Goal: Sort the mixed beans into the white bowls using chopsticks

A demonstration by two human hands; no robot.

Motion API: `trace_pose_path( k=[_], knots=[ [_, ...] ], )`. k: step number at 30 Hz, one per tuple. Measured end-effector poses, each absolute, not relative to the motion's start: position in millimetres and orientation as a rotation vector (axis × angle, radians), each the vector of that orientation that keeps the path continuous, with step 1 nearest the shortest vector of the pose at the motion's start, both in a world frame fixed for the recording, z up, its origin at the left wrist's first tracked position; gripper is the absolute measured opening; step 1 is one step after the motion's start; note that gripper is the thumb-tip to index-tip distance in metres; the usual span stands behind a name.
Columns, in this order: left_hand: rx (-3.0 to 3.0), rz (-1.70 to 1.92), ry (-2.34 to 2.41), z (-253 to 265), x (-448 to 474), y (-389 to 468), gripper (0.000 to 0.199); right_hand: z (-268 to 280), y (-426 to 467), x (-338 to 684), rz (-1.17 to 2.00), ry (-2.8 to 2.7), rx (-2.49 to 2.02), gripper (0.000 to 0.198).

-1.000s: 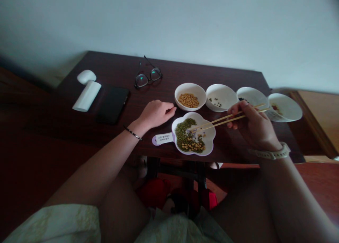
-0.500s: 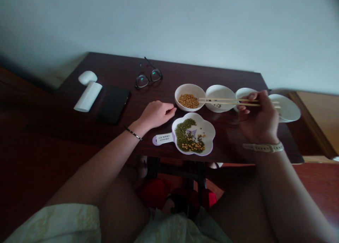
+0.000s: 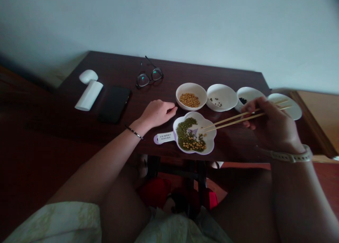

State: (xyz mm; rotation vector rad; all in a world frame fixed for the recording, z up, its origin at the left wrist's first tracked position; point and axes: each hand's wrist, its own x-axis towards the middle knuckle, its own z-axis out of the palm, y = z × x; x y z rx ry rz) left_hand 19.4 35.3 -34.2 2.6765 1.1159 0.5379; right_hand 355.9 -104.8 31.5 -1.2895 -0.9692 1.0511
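Note:
My right hand [image 3: 278, 125] grips a pair of wooden chopsticks [image 3: 227, 124], whose tips point down over the right part of a white flower-shaped dish [image 3: 210, 125]. Green beans [image 3: 182, 132] fill the dish's left side, and yellow soybeans [image 3: 191, 144] lie among beans at its front. A few small pieces are near the chopstick tips; whether the tips pinch any I cannot tell. My left hand [image 3: 160, 114] rests on the table with fingers curled, left of a white bowl [image 3: 181, 91] of soybeans. The dish's labelled handle [image 3: 165, 137] points left below that hand.
Right of the soybean bowl stand a bowl [image 3: 227, 95] with a few small beans, a bowl [image 3: 251, 92] with black beans, and another white bowl [image 3: 292, 110], partly hidden by my hand. Eyeglasses [image 3: 150, 79], a black phone-like slab [image 3: 114, 103] and a white cylindrical device [image 3: 89, 95] lie left.
My right hand has moved right and slightly down. The chopstick tips have swung from above the soybean bowl's edge down to the flower-shaped dish. My left hand stays in place.

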Motion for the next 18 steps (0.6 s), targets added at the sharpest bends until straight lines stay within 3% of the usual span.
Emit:
trace_pose_path(
  k=[18],
  knots=[
    [2.708,0.551,1.131,-36.3,19.4,35.9,0.044,28.4,-114.8,348.4,1.037,-1.083,-1.363,0.039]
  ],
)
